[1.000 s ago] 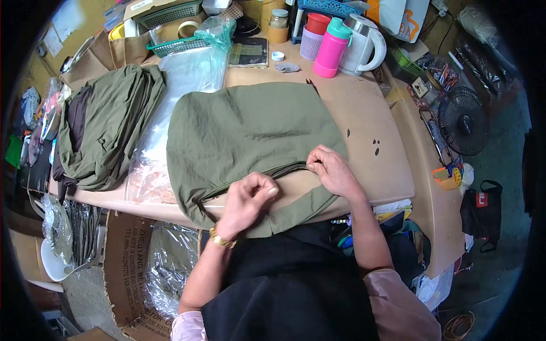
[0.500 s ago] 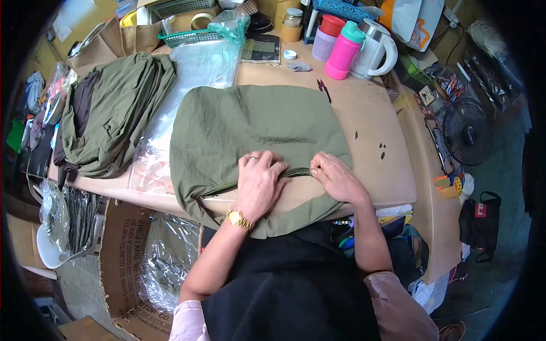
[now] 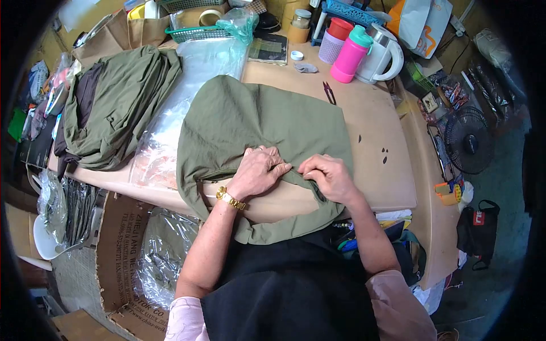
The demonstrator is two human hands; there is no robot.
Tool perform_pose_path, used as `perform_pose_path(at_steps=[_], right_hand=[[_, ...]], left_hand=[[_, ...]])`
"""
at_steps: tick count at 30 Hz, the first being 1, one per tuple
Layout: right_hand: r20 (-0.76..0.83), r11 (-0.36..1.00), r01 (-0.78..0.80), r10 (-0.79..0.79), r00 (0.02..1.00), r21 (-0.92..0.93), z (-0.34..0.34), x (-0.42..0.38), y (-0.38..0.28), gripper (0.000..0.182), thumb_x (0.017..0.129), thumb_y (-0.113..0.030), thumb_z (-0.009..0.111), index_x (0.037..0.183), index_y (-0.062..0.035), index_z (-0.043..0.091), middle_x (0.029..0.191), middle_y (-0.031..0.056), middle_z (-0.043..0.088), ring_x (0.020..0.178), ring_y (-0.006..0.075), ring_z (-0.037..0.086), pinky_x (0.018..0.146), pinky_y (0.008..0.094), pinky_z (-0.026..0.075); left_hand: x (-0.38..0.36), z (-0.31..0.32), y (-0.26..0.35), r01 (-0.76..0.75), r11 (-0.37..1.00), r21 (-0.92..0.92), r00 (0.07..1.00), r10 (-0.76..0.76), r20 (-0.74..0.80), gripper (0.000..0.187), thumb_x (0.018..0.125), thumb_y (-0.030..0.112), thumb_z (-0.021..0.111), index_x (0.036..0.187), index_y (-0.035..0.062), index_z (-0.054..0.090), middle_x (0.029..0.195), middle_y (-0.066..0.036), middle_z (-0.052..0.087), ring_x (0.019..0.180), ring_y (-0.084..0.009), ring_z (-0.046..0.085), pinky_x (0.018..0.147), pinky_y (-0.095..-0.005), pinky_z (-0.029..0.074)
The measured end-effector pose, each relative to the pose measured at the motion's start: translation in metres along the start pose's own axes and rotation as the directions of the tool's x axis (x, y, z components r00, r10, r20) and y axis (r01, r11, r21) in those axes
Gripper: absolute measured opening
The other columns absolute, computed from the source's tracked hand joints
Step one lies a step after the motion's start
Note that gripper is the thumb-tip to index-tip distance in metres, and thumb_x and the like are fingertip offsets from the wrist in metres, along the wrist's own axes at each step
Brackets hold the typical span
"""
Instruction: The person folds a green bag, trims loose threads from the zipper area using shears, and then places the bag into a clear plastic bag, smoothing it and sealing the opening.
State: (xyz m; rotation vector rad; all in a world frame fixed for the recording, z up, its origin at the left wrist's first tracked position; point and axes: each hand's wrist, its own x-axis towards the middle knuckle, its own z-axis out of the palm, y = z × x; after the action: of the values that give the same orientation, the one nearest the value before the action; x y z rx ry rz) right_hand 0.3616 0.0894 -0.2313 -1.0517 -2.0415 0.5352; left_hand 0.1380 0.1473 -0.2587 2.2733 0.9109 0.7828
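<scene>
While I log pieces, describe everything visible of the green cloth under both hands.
The green cloth looks soft and creased, with dark edging along a curved opening. It lies on the beige table, overlapping clear plastic, its front band reaching past the near edge. The left grip rests on it; the right grip seems to pinch its edge.

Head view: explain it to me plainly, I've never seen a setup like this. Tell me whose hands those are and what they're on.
There is no machine here: these are a person's bare hands, seen by a camera worn on the head, looking forward and down.

On the table lies an olive-green fabric piece with a long opening. The left hand, with a gold watch at its wrist, rests on the fabric; the right hand pinches the opening's edge.

To the picture's left are clear plastic sheets and a green fabric pile. Behind stand a pink bottle and a kettle.
</scene>
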Motion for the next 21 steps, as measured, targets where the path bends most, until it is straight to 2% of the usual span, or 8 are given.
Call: perform_pose_path(at_steps=[3,8,10,12,13,14,18,21], right_hand=[[-0.036,0.882,-0.276,0.312,0.949,0.382,-0.006,-0.008,-0.012,0.012,0.087,0.009,0.052,0.083,0.0,0.058,0.079,0.0076,0.065,0.074,0.0149,0.063,0.071,0.0293,0.05],[-0.122,0.775,-0.084,0.204,0.971,0.627,-0.031,-0.023,-0.007,0.014,0.091,0.01,0.045,0.089,-0.0012,0.054,0.074,0.0074,0.061,0.068,0.0121,0.059,0.063,0.0257,0.05],[-0.025,0.346,-0.001,0.072,0.997,0.938,-0.044,-0.028,-0.012,0.013,0.093,0.008,0.046,0.089,-0.0019,0.053,0.073,0.0062,0.058,0.067,0.0121,0.057,0.063,0.0259,0.049],[0.095,0.444,-0.205,0.258,0.961,0.872,-0.043,-0.033,-0.028,0.006,0.093,0.0,0.059,0.09,-0.0017,0.054,0.072,0.0055,0.057,0.068,0.013,0.057,0.063,0.0279,0.048],[0.016,0.831,-0.232,0.26,0.966,0.506,-0.03,-0.022,-0.043,0.012,0.091,-0.006,0.066,0.094,-0.0011,0.055,0.07,0.0066,0.056,0.066,0.0149,0.057,0.061,0.0298,0.047],[-0.049,0.974,-0.226,0.226,0.973,-0.006,-0.02,-0.016,-0.053,0.022,0.089,-0.011,0.072,0.098,-0.0006,0.056,0.069,0.0076,0.056,0.065,0.0169,0.057,0.06,0.0316,0.047],[-0.13,0.959,-0.19,0.165,0.978,-0.209,-0.012,-0.009,-0.05,0.032,0.081,-0.019,0.081,0.097,-0.0013,0.06,0.072,0.0085,0.057,0.067,0.0218,0.058,0.06,0.0344,0.046],[-0.048,0.854,-0.498,0.497,0.866,-0.148,-0.027,-0.012,-0.065,0.017,0.078,-0.012,0.08,0.078,-0.0005,0.068,0.07,0.0042,0.05,0.066,0.0151,0.049,0.061,0.0317,0.042]], left_hand=[[0.0,0.001,0.0,0.012,1.0,-0.019,1.0,-0.013,-0.021,0.032,0.091,0.03,0.067,0.072,0.0035,0.066,0.075,-0.009,0.058,0.078,-0.0292,0.055,0.075,-0.0404,0.037],[0.001,0.003,-0.001,-0.029,0.999,-0.021,0.997,0.028,-0.069,0.035,0.09,0.028,0.069,0.068,0.0017,0.062,0.072,-0.011,0.058,0.075,-0.0312,0.054,0.071,-0.0416,0.038],[0.0,0.005,-0.002,-0.03,0.999,-0.021,0.997,0.028,-0.078,0.035,0.09,0.027,0.069,0.067,0.0011,0.061,0.072,-0.012,0.058,0.074,-0.0319,0.054,0.07,-0.0422,0.039],[0.001,0.006,-0.004,-0.03,0.999,-0.019,0.996,0.028,-0.082,0.037,0.089,0.027,0.07,0.067,0.0005,0.06,0.071,-0.013,0.057,0.073,-0.0329,0.054,0.069,-0.0431,0.039],[0.002,0.006,-0.004,-0.031,0.999,-0.022,0.996,0.029,-0.079,0.037,0.089,0.027,0.07,0.067,0.0005,0.06,0.071,-0.013,0.057,0.073,-0.0329,0.054,0.069,-0.0431,0.039],[0.002,0.006,-0.004,-0.029,0.999,-0.019,0.996,0.027,-0.079,0.037,0.09,0.028,0.069,0.067,0.0004,0.059,0.071,-0.013,0.057,0.073,-0.0331,0.054,0.069,-0.0431,0.039],[0.001,0.008,-0.002,-0.011,1.0,0.017,0.996,0.012,-0.092,0.036,0.09,0.028,0.069,0.068,0.0002,0.06,0.072,-0.014,0.057,0.074,-0.0337,0.053,0.069,-0.0434,0.039],[0.002,0.008,-0.001,0.048,0.997,0.062,0.997,-0.044,-0.064,0.033,0.091,0.031,0.067,0.074,0.0028,0.067,0.077,-0.012,0.061,0.079,-0.0318,0.056,0.074,-0.043,0.039]])
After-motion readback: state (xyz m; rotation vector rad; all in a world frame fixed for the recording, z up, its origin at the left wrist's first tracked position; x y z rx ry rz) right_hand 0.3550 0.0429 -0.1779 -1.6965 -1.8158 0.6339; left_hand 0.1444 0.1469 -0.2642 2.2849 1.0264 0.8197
